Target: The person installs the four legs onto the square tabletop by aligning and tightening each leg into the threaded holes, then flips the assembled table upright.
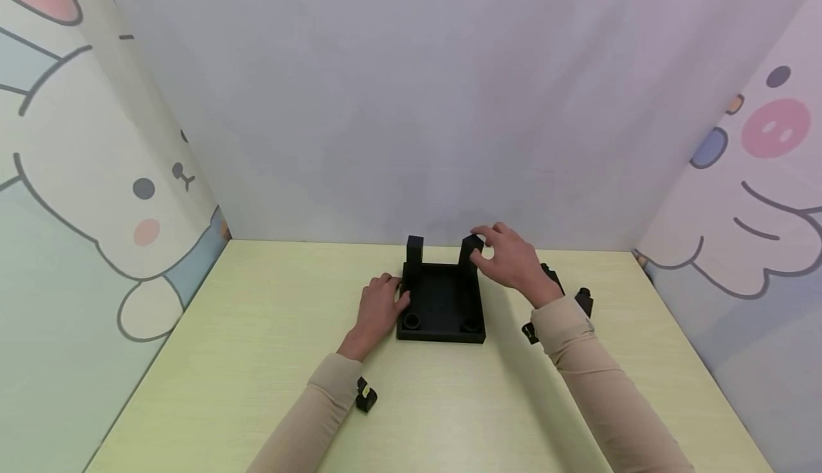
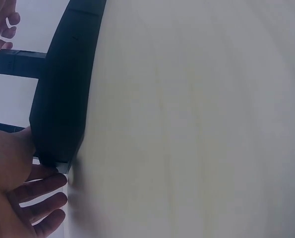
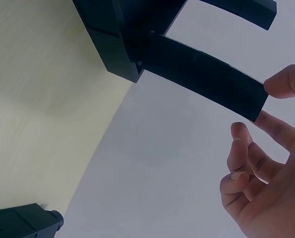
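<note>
A black tray-like base [image 1: 440, 302] lies on the table, with round sockets at its two near corners and two posts upright at its far corners. My left hand [image 1: 379, 307] holds the base's left edge, thumb over the rim; the left wrist view shows that hand [image 2: 26, 193] at the base's corner. At the top of the right post [image 1: 469, 250], my right hand [image 1: 510, 259] pinches the end between thumb and index finger. In the right wrist view the same post [image 3: 206, 77] reaches from the base to the fingertips, the other fingers curled beside it.
Right of the base, partly behind my right forearm, lie black pieces, one a post with a round peg [image 1: 584, 300] and another a small part [image 1: 530, 332]. A small black part with a yellow mark [image 1: 366, 396] is beside my left sleeve. A pale curtain [image 1: 411, 102] stands behind the table.
</note>
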